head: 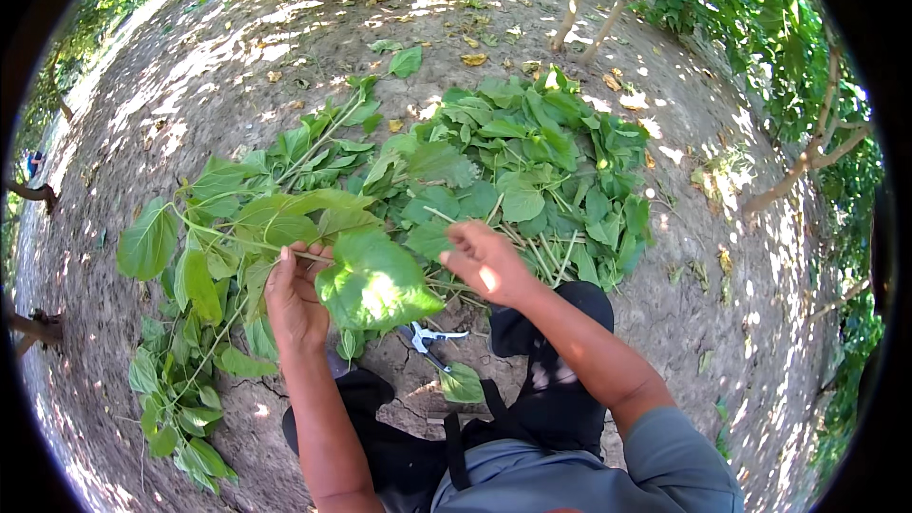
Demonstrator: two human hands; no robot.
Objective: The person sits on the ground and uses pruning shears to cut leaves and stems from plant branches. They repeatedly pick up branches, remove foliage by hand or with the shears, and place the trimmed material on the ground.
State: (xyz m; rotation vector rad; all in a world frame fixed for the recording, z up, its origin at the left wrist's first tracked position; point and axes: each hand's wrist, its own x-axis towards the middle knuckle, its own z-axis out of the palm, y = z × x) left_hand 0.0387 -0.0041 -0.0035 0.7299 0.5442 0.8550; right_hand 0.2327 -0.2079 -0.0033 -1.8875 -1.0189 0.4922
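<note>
My left hand [298,296] is closed around the stem of a leafy green branch [214,231], thumb on top. Its leaves spread to the left, and one large leaf [377,281] hangs to the right of the hand. My right hand [488,263] is at the front edge of a heap of picked green leaves [527,149], fingers curled and thumb apart; whether it touches or holds a leaf there I cannot tell. Pruning shears [427,342] lie on the soil between my feet, beside a single loose leaf [462,383].
Leafy branches lie on the soil at the left [189,399] and behind the held one [320,139]. Cut stems [552,256] stick out of the heap's front. Thin tree trunks [570,0] rise beyond it, and a bare forked branch [805,160] stands at the right. Dry leaves [474,59] dot the cracked ground.
</note>
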